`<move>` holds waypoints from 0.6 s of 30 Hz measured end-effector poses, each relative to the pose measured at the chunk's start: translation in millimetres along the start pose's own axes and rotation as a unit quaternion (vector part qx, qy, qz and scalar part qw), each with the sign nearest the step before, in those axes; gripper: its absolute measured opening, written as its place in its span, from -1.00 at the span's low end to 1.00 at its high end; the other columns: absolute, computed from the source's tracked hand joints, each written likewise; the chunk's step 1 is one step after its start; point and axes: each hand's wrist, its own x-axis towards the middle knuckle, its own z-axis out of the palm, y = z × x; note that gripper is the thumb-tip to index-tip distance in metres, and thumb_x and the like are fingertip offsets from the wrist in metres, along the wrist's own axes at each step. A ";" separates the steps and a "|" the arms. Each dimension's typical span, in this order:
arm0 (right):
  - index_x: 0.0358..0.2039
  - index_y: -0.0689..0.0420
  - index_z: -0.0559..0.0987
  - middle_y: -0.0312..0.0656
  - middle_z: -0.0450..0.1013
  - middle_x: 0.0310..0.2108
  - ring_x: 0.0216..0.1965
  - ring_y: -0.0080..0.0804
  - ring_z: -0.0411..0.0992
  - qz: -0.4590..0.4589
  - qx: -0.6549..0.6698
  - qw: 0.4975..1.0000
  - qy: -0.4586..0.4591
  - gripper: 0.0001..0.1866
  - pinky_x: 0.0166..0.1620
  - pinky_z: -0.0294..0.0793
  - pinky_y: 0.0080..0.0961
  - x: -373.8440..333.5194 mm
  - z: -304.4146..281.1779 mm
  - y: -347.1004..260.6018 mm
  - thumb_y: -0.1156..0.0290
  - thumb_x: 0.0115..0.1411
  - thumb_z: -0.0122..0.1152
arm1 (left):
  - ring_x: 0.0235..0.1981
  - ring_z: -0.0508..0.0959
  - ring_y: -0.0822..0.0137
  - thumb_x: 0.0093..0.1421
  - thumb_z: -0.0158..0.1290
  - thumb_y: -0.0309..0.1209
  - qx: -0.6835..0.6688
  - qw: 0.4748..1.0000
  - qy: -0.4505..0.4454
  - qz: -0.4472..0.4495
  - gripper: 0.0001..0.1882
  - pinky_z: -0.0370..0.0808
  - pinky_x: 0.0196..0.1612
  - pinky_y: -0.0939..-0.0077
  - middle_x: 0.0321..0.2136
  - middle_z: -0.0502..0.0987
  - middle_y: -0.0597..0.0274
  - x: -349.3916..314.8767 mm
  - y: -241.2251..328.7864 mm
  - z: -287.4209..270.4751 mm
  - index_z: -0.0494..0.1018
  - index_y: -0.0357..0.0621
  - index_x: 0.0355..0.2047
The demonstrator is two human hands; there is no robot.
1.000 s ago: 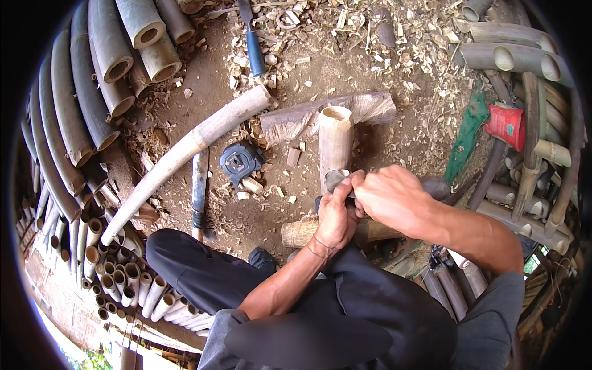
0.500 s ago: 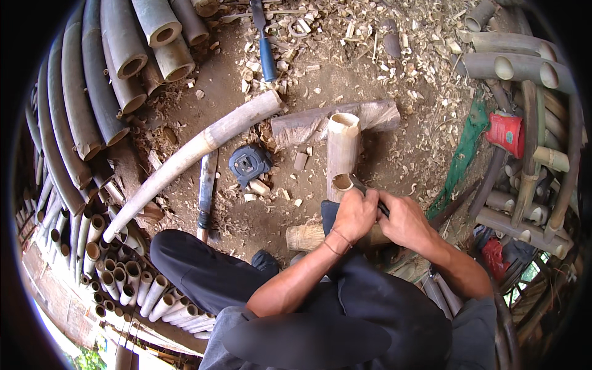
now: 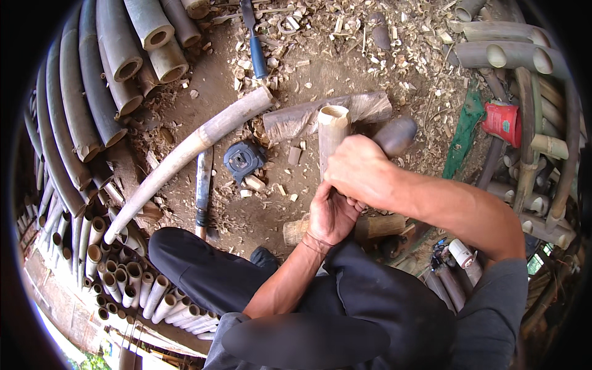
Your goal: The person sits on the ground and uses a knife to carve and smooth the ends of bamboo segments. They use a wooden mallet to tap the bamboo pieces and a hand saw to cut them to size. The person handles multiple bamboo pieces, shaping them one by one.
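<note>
My right hand [image 3: 359, 171] is closed in a fist, knuckles up, in front of a pale bamboo tube [image 3: 333, 131] with a chipped, faceted rim. Beside its knuckles shows a dark rounded tool end [image 3: 396, 137], smeared by motion; the rest of the tool is hidden. My left hand [image 3: 332, 217] sits just below, palm turned up and fingers curled beneath the right wrist. What those fingers grip is hidden. Behind the tube lies a short split log [image 3: 290, 125], and a bamboo length [image 3: 380, 226] lies crosswise near my knees.
A long curved bamboo pole [image 3: 200, 140] rests on the ground at left. By it are a tape measure [image 3: 243, 161] and a long tool [image 3: 203, 191]. A blue-handled chisel [image 3: 258, 57] lies among wood shavings. Bamboo stacks [image 3: 98, 80] line both sides. A red packet [image 3: 502, 123] sits right.
My right hand has swung forward and left, over the left hand, with the dark tool end now beyond it. My left hand has turned palm up and shifted slightly left.
</note>
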 end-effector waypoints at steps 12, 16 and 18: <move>-0.24 0.25 0.53 -0.08 0.56 -0.49 -0.57 -0.29 0.51 0.275 0.620 0.678 0.284 -0.65 -0.43 0.48 -0.31 -57.5 91.6 -79.9 0.19 0.38 -0.04 | 0.09 0.42 -0.12 0.07 0.16 -0.28 0.748 0.640 -0.092 0.151 -0.19 0.36 0.15 0.20 0.02 0.37 -0.28 -71.9 0.8 -40.0 0.09 -0.34 0.25; -0.26 0.32 0.53 -0.16 0.59 -0.41 -0.62 -0.50 0.50 0.256 0.825 0.483 0.145 -0.64 -0.53 0.53 -0.61 -25.9 106.7 -103.7 0.28 0.43 -0.12 | -0.29 0.60 -0.10 -0.07 0.18 -0.24 0.860 0.492 0.020 0.137 -0.40 0.55 -0.20 0.08 -0.30 0.54 -0.17 -93.7 43.8 -53.6 0.37 -0.24 -0.01; -0.21 0.41 0.52 -0.06 0.58 -0.41 -0.61 -0.41 0.53 0.265 0.837 0.468 0.097 -0.59 -0.54 0.58 -0.55 -5.9 103.3 -100.0 0.25 0.42 -0.10 | -0.44 0.62 -0.03 -0.08 0.21 -0.24 0.862 0.487 0.065 0.128 -0.51 0.57 -0.30 0.14 -0.44 0.58 -0.11 -95.1 59.7 -58.3 0.46 -0.25 -0.15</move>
